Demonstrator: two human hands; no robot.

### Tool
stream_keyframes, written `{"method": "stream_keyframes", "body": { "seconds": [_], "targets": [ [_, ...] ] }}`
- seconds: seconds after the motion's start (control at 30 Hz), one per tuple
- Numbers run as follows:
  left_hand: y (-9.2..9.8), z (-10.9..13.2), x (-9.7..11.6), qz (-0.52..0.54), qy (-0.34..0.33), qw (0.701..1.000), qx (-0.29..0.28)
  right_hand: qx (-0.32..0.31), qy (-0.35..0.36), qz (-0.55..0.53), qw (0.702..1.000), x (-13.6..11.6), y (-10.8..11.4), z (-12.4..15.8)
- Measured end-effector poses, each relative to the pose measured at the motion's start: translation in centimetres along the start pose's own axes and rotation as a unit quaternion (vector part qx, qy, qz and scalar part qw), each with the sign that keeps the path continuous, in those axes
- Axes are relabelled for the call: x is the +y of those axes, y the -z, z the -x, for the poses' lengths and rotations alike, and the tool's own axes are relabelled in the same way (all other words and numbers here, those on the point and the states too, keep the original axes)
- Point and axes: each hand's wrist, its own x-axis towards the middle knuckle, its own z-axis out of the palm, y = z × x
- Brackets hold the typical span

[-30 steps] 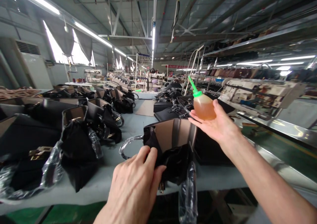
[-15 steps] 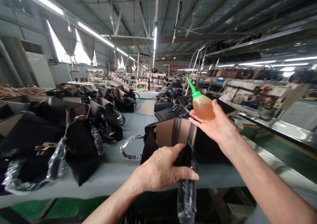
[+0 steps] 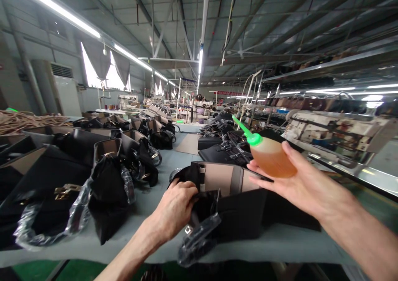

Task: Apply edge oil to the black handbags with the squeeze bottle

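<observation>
My right hand (image 3: 306, 190) is closed around a squeeze bottle (image 3: 272, 158) of amber liquid, its thin green nozzle tilted up to the left. The bottle is held above the right end of a black handbag (image 3: 241, 214) with a beige lining, which stands with its top open at the table's front edge. My left hand (image 3: 177, 206) grips the left side of this bag, its fingers curled over the edge and the fingertips partly hidden. A plastic-wrapped handle (image 3: 199, 239) hangs down the bag's front, beside my left hand.
Several black handbags with plastic-wrapped handles (image 3: 51, 227) crowd the left of the grey table (image 3: 149, 223). Flat black pieces (image 3: 214, 152) lie behind the bag in hand. A sewing machine (image 3: 338, 136) stands at the right, and a beige sheet (image 3: 187, 143) lies further back.
My left hand has moved left, from the bag's front handle to its left side. The bag has turned and its handle swung left. The bottle has come closer and lower, still in my right hand.
</observation>
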Motion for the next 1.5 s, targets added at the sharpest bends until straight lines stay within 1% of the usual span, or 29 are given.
{"method": "stream_keyframes", "body": {
  "seconds": [0.1, 0.17, 0.3, 0.4, 0.47, 0.57, 0.63, 0.67, 0.73, 0.8, 0.83, 0.87, 0.97, 1.07, 1.17, 1.23, 1.3, 1.37, 1.5],
  "targets": [
    [-0.4, 0.4, 0.1, 0.043, -0.012, 0.999, 0.006, 0.006, -0.029, -0.009, 1.000, 0.0, -0.1, 1.0],
    [-0.5, 0.5, 0.3, 0.071, -0.020, 0.997, 0.003, 0.014, -0.042, -0.011, 0.999, -0.2, -0.4, 1.0],
    [-1.0, 0.4, 0.1, 0.153, -0.005, 0.988, 0.010, 0.006, -0.051, 0.006, 0.999, -0.7, -2.0, -0.5],
    [-1.7, 0.5, -0.3, 0.238, 0.004, 0.971, 0.014, -0.014, -0.063, 0.026, 0.998, -0.6, -3.4, -2.1],
    [-2.2, 0.7, -0.6, 0.284, 0.007, 0.958, 0.025, -0.023, -0.076, 0.030, 0.996, -0.2, -4.0, -3.0],
    [-2.9, 1.2, -0.9, 0.361, 0.009, 0.931, 0.051, -0.024, -0.087, 0.028, 0.996, 0.9, -4.0, -3.5],
    [-3.3, 1.2, -1.0, 0.408, 0.007, 0.910, 0.073, -0.019, -0.079, 0.022, 0.996, 1.5, -3.6, -3.3],
    [-3.5, 1.1, -1.1, 0.426, 0.013, 0.900, 0.097, -0.017, -0.070, 0.018, 0.997, 1.6, -3.4, -3.1],
    [-4.0, 0.5, -1.4, 0.445, 0.063, 0.876, 0.177, -0.012, -0.051, 0.010, 0.999, 1.7, -3.0, -2.7],
    [-4.5, -0.1, -1.7, 0.425, 0.131, 0.860, 0.248, -0.007, -0.032, 0.006, 0.999, 1.7, -2.7, -2.4],
    [-4.8, -0.4, -1.8, 0.398, 0.154, 0.863, 0.269, -0.005, -0.026, 0.006, 1.000, 1.7, -2.6, -2.3],
    [-5.1, -0.6, -1.9, 0.360, 0.162, 0.875, 0.279, -0.003, -0.022, 0.007, 1.000, 1.6, -2.5, -2.3],
    [-5.6, -0.8, -2.2, 0.221, 0.146, 0.923, 0.280, 0.000, -0.015, 0.007, 1.000, 1.6, -2.2, -2.3],
    [-5.3, -1.1, -2.3, 0.111, 0.154, 0.950, 0.248, -0.002, -0.008, 0.006, 1.000, 1.7, -2.2, -2.2],
    [-4.6, -1.9, -2.0, 0.036, 0.175, 0.965, 0.193, -0.005, -0.008, 0.010, 1.000, 1.7, -2.3, -2.0],
    [-4.2, -2.8, -1.6, 0.007, 0.184, 0.971, 0.153, -0.006, -0.006, 0.011, 1.000, 1.8, -2.4, -1.9],
    [-4.0, -3.6, -1.3, -0.014, 0.194, 0.973, 0.126, -0.009, -0.001, 0.009, 1.000, 1.9, -2.4, -2.0],
    [-3.9, -4.4, -1.2, -0.033, 0.208, 0.971, 0.113, -0.015, 0.003, 0.004, 1.000, 2.0, -2.2, -2.2],
    [-4.4, -5.5, -1.5, -0.042, 0.244, 0.966, 0.076, -0.015, 0.010, 0.001, 1.000, 2.1, -2.1, -2.3]
  ]
}}
